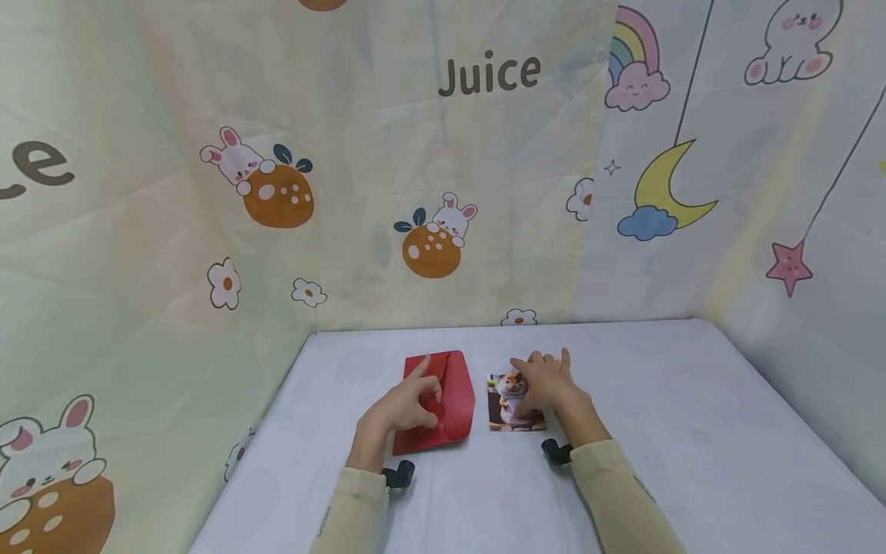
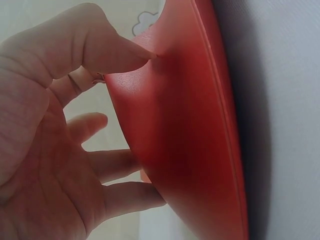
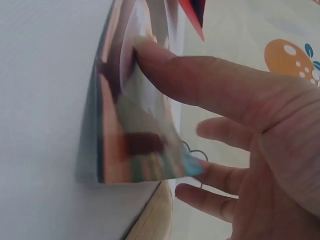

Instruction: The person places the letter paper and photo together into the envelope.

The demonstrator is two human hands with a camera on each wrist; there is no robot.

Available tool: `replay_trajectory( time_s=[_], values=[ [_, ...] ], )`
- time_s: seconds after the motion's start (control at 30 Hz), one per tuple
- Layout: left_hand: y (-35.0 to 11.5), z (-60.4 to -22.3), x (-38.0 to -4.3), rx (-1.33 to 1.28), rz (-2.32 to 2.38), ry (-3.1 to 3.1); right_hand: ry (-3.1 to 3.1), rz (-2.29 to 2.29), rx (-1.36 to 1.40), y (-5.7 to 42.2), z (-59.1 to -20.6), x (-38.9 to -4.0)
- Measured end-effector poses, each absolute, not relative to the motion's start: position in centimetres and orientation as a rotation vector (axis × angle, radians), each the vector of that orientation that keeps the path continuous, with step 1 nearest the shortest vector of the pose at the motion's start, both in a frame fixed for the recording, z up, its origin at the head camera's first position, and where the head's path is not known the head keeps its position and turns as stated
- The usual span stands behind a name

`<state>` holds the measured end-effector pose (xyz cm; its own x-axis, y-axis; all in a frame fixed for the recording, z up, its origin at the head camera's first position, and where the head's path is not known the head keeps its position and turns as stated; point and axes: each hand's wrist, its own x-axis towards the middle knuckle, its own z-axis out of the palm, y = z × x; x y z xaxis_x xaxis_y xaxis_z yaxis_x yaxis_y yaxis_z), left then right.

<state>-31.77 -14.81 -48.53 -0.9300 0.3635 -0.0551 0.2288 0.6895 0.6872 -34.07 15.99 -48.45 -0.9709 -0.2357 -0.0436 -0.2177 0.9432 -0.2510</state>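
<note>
Tan sleeves [image 1: 353, 508] are closest. My left grip [image 1: 404, 408] pinches the red envelope [image 1: 458, 400]; my right grip [image 1: 551, 385] pinches the animal picture [image 1: 508, 412], just beside it over the bench [image 1: 484, 508]. Grabbing is done; the picture is outside the envelope, so I guess most work is left.

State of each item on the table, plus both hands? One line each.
Envelope: flap unfolded to the right, edge pinched.
Photo: picture side up, outside the envelope, bent at the gripped edge.
Left hand: pinching the envelope.
Right hand: pinching the photo.
</note>
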Motion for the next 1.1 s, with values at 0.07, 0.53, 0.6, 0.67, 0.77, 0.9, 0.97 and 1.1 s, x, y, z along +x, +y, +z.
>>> replay_trajectory(
  time_s=[0.07,0.53,0.6,0.67,0.77,0.9,0.97,1.1],
  values=[
    [-14.81,-48.45,-31.76,0.479,1.064,2.714,3.037,-0.385,-0.367,15.92,-48.44,-34.1],
    [-14.75,-48.5,-31.81,0.475,1.073,2.707,3.035,-0.462,-0.358,15.83,-48.66,-34.65],
    [-14.78,-48.58,-31.84,0.475,1.072,2.707,3.032,-0.475,-0.361,15.83,-48.71,-34.74],
    [-14.8,-48.65,-31.85,0.473,1.069,2.706,3.038,-0.479,-0.381,15.89,-48.76,-34.81],
    [-14.81,-48.67,-31.81,0.467,1.066,2.707,3.028,-0.537,-0.372,15.83,-48.69,-34.77],
    [-14.77,-48.62,-31.81,0.466,1.07,2.703,2.967,-0.7,-0.363,15.71,-48.61,-34.79],
    [-14.77,-48.63,-31.85,0.466,1.073,2.701,2.939,-0.761,-0.378,15.74,-48.63,-34.88],
    [-14.8,-48.66,-31.89,0.461,1.075,2.699,2.916,-0.817,-0.396,15.76,-48.55,-34.93]
  ],
)
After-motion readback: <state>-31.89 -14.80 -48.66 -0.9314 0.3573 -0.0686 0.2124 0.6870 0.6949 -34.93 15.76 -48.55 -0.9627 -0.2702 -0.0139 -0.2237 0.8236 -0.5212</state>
